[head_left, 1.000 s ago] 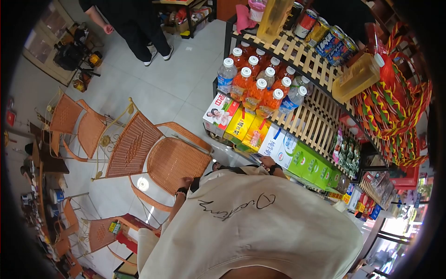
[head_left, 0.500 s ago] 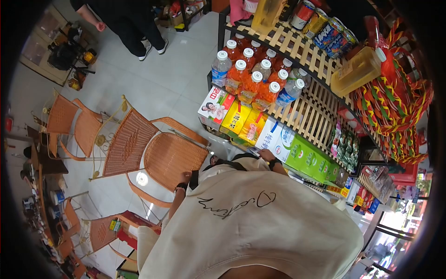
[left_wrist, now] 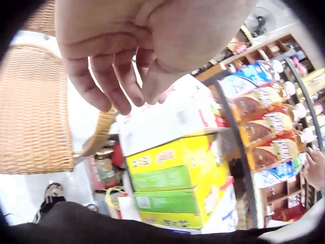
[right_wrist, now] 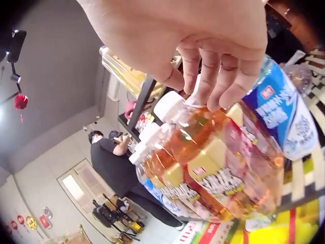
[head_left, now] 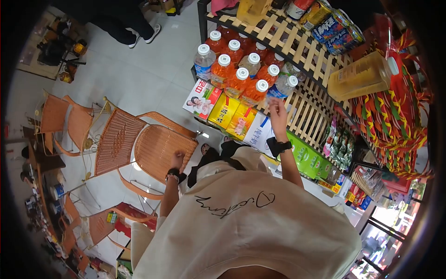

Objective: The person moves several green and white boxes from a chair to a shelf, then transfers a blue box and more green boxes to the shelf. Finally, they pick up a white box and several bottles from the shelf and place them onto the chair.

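The drink bottles (head_left: 238,84) stand on the slatted shelf (head_left: 307,122) – none lifted – with the right hand (head_left: 278,119) close by, fingers loose, touching or not I can't tell, and the left hand (head_left: 177,160) empty, fingers softly bent.

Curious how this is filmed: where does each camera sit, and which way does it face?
Head: worn on the head, facing forward and down; beige shirt, left hand, right hand, chair, orange bottles.
Left wrist: on that wrist, facing stacked boxes; left hand at top, right hand at the edge.
Right wrist: on that wrist, facing orange bottles; right hand at top.
Both wrist views show orange bottles.
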Tool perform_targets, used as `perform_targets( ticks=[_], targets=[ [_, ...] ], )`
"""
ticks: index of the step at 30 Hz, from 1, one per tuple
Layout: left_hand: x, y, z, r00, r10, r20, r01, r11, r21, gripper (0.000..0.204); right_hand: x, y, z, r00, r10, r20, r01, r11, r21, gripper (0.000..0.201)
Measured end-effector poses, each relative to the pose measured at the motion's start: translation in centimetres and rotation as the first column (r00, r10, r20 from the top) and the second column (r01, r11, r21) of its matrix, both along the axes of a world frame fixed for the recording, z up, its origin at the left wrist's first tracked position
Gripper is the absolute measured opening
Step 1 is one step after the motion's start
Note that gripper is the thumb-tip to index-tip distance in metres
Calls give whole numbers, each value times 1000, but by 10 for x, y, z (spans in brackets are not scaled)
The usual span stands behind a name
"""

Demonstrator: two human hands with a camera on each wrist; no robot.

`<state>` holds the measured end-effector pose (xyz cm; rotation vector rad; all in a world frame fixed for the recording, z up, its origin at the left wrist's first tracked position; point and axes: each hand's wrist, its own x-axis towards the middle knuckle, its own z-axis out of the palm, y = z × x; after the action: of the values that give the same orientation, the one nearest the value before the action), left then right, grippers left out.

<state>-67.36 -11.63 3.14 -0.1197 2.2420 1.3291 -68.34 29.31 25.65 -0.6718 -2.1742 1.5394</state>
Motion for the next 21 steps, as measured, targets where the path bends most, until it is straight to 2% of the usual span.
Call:
perform_targets(
  ticks=[2, 4, 6, 8, 10, 11, 12, 13, 15, 16, 17, 18, 20, 21],
  targets=[
    [-30, 50, 72, 999, -37, 40, 37, 999, -7, 16, -16, 6, 15, 998, 37, -57, -39, 999, -38, 17],
    [-51, 92, 94, 999, 25, -42, -16, 978, 207, 16, -31, 13, 18, 998, 61, -25, -62, 997, -55, 20],
    [-73, 139, 131, 1000, -25, -8, 26, 952, 306, 19, -46, 17, 20, 992, 127, -23, -129, 985, -116, 22],
    [-89, 188, 168, 998, -43, -34, 54, 878, 475, 22, -55, 20, 24, 985, 173, 3, -171, 977, -128, 23],
    [-100, 231, 209, 995, -97, -29, 96, 809, 579, 24, -61, 22, 30, 955, 268, 128, -279, 957, 81, 23],
    [-105, 248, 226, 994, -107, -28, 101, 774, 625, 26, -62, 17, 49, 937, 291, 192, -327, 924, 197, 24],
    [-107, 263, 234, 993, -118, -27, 105, 736, 669, 28, -62, 14, 54, 930, 309, 199, -345, 920, 184, 24],
    [-106, 277, 232, 995, -100, -17, 86, 742, 665, 28, -64, 12, 56, 927, 300, 225, -348, 912, 216, 24],
    [-104, 299, 228, 984, -103, -144, 169, 789, 591, 31, -64, 16, 45, 916, 309, 256, -371, 896, 245, 24],
    [-100, 306, 229, 987, -84, -136, 149, 793, 591, 31, -62, 20, 29, 931, 317, 180, -333, 941, 65, 25],
    [-94, 312, 230, 999, -32, 6, 18, 718, 696, 32, -61, 24, 17, 945, 308, 108, -295, 948, -121, 26],
    [-88, 315, 233, 988, 2, 152, -120, 624, 772, 33, -60, 22, 21, 938, 326, 117, -312, 942, -123, 26],
    [-81, 310, 245, 985, 31, 172, -152, 639, 754, 35, -50, 10, 35, 950, 310, 37, -277, 892, -356, 27],
    [-79, 303, 253, 966, 21, 259, -209, 652, 729, 35, -46, 9, 33, 926, 363, 105, -327, 910, -256, 28]
  ],
)
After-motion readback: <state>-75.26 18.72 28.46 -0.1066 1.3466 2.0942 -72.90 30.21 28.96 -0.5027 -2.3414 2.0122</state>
